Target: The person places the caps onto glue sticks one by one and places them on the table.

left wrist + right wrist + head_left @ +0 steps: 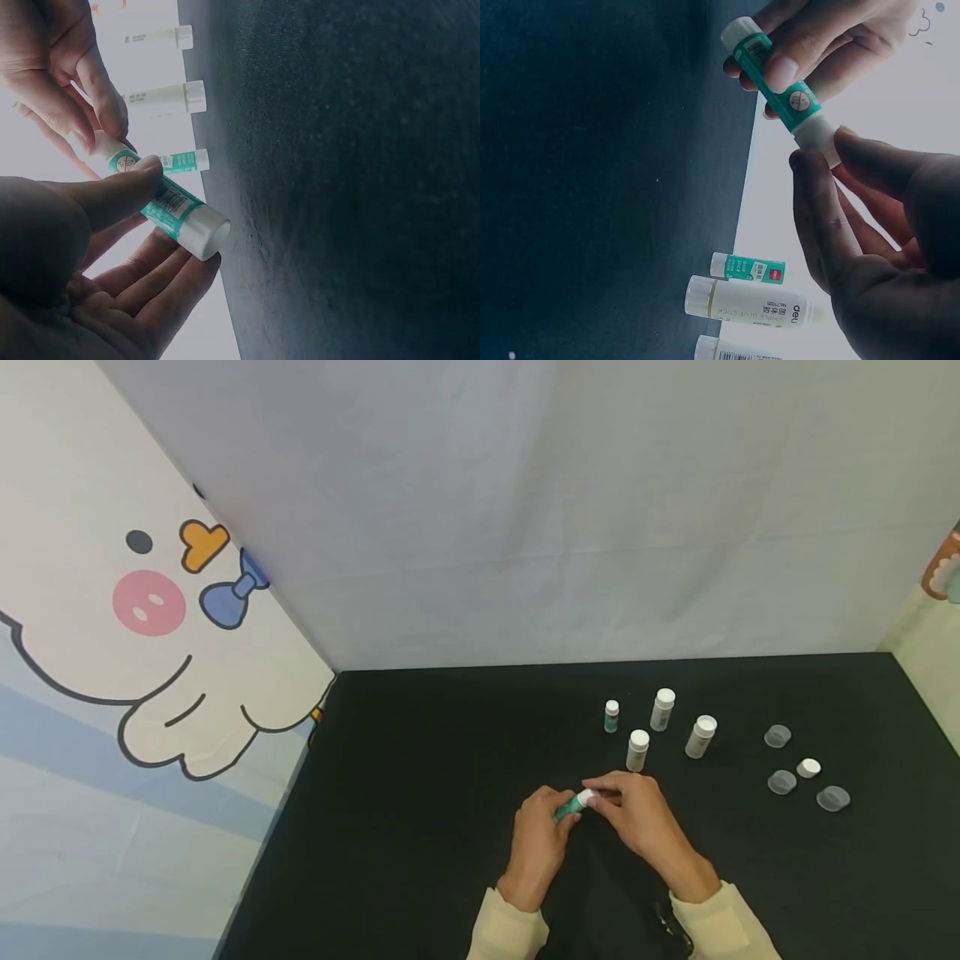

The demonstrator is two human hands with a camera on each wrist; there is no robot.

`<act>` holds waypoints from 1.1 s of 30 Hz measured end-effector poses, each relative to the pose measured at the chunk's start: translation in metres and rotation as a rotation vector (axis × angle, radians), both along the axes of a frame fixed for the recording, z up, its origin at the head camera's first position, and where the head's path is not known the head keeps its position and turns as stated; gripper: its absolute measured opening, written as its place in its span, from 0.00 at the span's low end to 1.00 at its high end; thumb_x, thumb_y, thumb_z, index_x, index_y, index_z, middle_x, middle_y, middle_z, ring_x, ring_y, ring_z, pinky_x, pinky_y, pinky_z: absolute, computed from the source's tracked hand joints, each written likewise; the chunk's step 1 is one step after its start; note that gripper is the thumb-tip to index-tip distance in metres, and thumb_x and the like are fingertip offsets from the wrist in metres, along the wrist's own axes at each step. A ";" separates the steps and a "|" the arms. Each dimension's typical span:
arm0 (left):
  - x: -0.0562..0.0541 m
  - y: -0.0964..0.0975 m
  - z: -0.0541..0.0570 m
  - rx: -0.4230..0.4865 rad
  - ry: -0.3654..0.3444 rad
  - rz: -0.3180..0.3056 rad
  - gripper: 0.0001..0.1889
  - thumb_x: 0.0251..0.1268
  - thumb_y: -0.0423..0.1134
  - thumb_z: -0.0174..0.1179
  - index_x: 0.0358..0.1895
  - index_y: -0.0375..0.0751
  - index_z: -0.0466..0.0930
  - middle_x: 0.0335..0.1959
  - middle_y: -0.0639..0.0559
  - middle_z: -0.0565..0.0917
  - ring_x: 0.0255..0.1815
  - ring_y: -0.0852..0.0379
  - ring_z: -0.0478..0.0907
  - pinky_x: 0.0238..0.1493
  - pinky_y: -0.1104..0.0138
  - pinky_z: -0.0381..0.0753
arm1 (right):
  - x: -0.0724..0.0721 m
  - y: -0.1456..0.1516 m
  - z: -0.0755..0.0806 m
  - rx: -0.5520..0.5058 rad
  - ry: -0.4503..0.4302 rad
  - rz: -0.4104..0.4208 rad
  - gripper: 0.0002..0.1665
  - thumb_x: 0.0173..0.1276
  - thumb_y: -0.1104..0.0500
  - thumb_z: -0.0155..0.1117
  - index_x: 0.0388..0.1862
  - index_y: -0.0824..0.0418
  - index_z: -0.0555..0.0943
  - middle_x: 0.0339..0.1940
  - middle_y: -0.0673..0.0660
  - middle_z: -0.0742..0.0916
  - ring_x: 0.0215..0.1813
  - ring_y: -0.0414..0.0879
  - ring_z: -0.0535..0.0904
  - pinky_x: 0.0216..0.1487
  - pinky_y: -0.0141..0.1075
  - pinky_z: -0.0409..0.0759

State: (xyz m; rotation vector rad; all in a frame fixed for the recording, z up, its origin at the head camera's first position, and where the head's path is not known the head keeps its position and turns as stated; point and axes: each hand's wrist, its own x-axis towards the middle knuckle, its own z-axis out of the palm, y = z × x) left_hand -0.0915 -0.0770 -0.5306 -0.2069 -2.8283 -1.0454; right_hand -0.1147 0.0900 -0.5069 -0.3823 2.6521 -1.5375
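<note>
A slim green glue stick with white ends (568,808) is held above the black table between both hands. My left hand (537,839) grips its green body, thumb on top, as the left wrist view shows. At the other end, the thumb and fingers of my right hand (641,818) pinch the white cap (815,137). The cap sits against the green body. Just beyond the hands stands a second green glue stick (611,718), upright, together with three white glue sticks, the nearest one (637,753) close to my right fingers.
The other two white glue sticks (701,739) stand further back on the black table (420,777). To the right lie three small clear cups (833,799) around a short white cylindrical piece (808,767). A pale wall covering (562,568) rises behind the table; a cartoon-printed panel (150,693) borders its left side.
</note>
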 end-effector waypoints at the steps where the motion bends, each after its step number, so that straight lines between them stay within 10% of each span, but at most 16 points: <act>1: 0.000 0.000 0.000 0.001 0.003 -0.002 0.07 0.60 0.30 0.75 0.41 0.42 0.92 0.34 0.52 0.85 0.35 0.59 0.83 0.35 0.67 0.81 | 0.000 0.000 0.000 -0.001 -0.001 -0.003 0.11 0.68 0.72 0.71 0.49 0.72 0.89 0.47 0.68 0.91 0.44 0.57 0.92 0.43 0.43 0.89; 33: 0.004 -0.001 -0.004 -0.226 0.194 0.038 0.09 0.48 0.36 0.79 0.27 0.46 0.86 0.22 0.53 0.87 0.25 0.53 0.86 0.24 0.65 0.78 | 0.003 -0.014 -0.003 0.013 -0.060 -0.031 0.09 0.68 0.68 0.73 0.46 0.68 0.91 0.46 0.66 0.92 0.43 0.56 0.92 0.42 0.47 0.89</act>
